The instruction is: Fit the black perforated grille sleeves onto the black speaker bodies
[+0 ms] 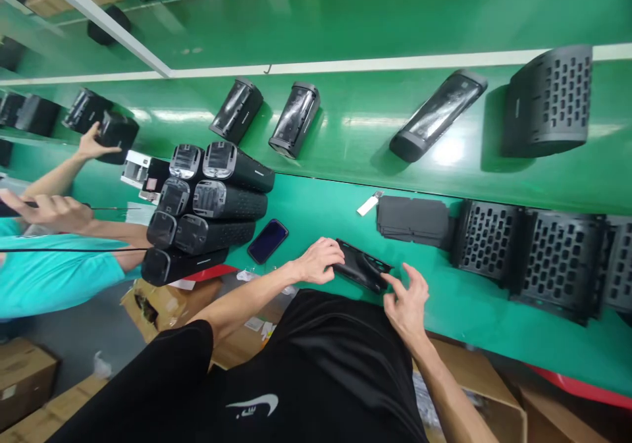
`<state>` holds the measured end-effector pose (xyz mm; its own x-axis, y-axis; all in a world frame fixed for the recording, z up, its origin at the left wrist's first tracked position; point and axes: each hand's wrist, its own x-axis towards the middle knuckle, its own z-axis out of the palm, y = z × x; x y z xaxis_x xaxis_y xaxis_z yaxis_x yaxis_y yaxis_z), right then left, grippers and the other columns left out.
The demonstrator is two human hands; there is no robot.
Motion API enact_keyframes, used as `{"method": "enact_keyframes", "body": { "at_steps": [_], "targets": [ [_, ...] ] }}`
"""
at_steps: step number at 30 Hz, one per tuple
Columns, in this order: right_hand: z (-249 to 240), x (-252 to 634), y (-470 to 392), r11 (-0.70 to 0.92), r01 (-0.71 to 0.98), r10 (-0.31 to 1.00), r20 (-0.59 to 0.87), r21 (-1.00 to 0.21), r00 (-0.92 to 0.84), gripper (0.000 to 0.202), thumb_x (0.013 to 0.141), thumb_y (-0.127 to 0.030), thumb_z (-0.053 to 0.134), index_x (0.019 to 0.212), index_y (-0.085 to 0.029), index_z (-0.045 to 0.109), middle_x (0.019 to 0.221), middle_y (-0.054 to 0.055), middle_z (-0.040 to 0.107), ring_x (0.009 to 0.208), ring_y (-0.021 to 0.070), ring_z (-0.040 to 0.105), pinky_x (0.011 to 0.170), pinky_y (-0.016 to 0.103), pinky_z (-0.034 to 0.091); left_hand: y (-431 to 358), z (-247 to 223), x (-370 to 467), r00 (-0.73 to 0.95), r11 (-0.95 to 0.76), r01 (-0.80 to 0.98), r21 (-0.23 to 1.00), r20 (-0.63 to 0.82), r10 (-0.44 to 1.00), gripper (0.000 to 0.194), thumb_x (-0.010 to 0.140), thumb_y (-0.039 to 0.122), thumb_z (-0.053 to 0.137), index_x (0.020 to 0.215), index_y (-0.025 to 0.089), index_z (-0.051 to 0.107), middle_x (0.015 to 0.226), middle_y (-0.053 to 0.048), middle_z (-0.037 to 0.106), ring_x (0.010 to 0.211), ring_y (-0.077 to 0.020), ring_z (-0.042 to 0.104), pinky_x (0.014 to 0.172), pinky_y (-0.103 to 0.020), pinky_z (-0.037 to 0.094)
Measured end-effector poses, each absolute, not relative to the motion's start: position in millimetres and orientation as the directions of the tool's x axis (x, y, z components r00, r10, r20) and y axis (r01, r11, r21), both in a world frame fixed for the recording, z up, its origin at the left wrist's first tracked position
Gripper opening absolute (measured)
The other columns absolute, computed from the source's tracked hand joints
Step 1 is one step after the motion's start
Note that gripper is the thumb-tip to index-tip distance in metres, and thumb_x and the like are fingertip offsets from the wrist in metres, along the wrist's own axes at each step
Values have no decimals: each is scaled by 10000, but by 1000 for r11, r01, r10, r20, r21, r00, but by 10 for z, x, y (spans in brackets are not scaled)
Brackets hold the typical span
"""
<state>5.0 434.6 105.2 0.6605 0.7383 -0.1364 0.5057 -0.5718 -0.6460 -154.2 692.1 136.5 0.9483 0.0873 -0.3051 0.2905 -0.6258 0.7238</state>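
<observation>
A black plastic housing piece (363, 266) lies on the green bench right in front of me, with its glossy curved inside facing up. My left hand (320, 260) is closed over its left end, fingers curled on the edge. At the right end, my right hand (407, 298) touches the piece with a fingertip, its fingers apart. Beyond the piece are a stack of thin dark grey sheets (412, 219) and a small white tag-like item (368, 204). A smartphone (267, 241) rests to the left of my left hand.
Several black speaker-like housings (224, 196) are piled on the left. Perforated black shells (488, 239) stand in a row at right. More units, including a large perforated one (548, 104), sit on the green conveyor (345, 107). A co-worker's hand (54, 211) holds a thin-shafted tool. Cardboard boxes (24, 374) are below.
</observation>
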Motion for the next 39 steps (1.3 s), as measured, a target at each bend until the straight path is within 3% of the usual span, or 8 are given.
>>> {"method": "enact_keyframes", "body": {
  "at_steps": [4, 10, 15, 21, 26, 29, 35, 39],
  "targets": [
    [1039, 164, 4451, -721, 169, 526, -371, -672, 765, 479, 829, -465, 566, 1207, -179, 638, 1088, 126, 630, 906, 281, 615, 880, 475, 502, 6908, 1221, -1432, 826, -610, 559, 562, -313, 469, 437, 915, 274, 556, 1335, 210, 658, 1301, -128, 642, 1212, -285, 522, 1099, -465, 430],
    [1017, 206, 4694, -725, -40, 436, -503, -688, 746, 459, 701, -592, 652, 970, -220, 672, 935, 73, 619, 860, 270, 554, 897, 464, 463, 6982, 1124, -1302, 813, -557, 579, 596, -366, 454, 185, 947, 310, 602, 1045, 212, 725, 1204, -102, 655, 1148, -251, 542, 1052, -405, 452],
    [1078, 301, 4707, -617, -218, 427, -555, -756, 714, 463, 719, -623, 657, 973, -238, 617, 903, 49, 669, 829, 240, 619, 799, 398, 515, 6970, 1245, -1333, 774, -42, 542, 839, -479, 415, 205, 939, 397, 610, 1013, 209, 646, 862, 17, 640, 782, -140, 574, 770, -269, 473],
    [1275, 281, 4693, -339, -567, 440, -660, -750, 609, 724, 656, -488, 862, 1286, -255, 594, 932, 17, 707, 856, 216, 683, 807, 364, 551, 6777, 1281, -1244, 682, 548, 370, 750, -620, 388, 621, 703, 527, 868, 1131, 185, 577, 951, -5, 680, 836, -142, 638, 795, -268, 504],
    [1284, 249, 4282, -526, -245, 405, -493, -814, 769, 609, 773, -590, 716, 1252, -214, 689, 1213, 137, 708, 1130, 318, 650, 995, 505, 507, 6812, 1317, -1344, 670, 672, 252, 696, -627, 398, 665, 646, 459, 949, 1142, 180, 605, 974, -28, 714, 832, -146, 661, 789, -266, 522],
    [1261, 267, 3785, -741, -32, 373, -452, -670, 810, 548, 681, -671, 672, 980, -223, 776, 1179, 161, 724, 1194, 401, 604, 1071, 578, 437, 6912, 1340, -1419, 640, 676, 205, 708, -620, 455, 622, 654, 405, 958, 1124, 178, 618, 938, -15, 713, 804, -132, 651, 770, -252, 521],
    [1443, 279, 3281, -833, -168, 181, -546, -528, 818, 491, 671, -733, 665, 792, -265, 749, 917, 145, 752, 950, 402, 684, 940, 574, 504, 6925, 1407, -1289, 646, 699, 182, 692, -620, 446, 606, 650, 388, 960, 1114, 172, 635, 927, -25, 732, 790, -148, 661, 748, -265, 527],
    [1611, 353, 3772, -466, -579, 196, -716, -669, 670, 634, 729, -775, 710, 1098, -260, 709, 1097, 118, 764, 1011, 319, 716, 848, 463, 586, 6795, 1518, -1114, 721, 710, 205, 674, -594, 355, 582, 678, 367, 949, 1137, 161, 656, 985, -42, 748, 840, -162, 684, 813, -288, 533]
  ]
}}
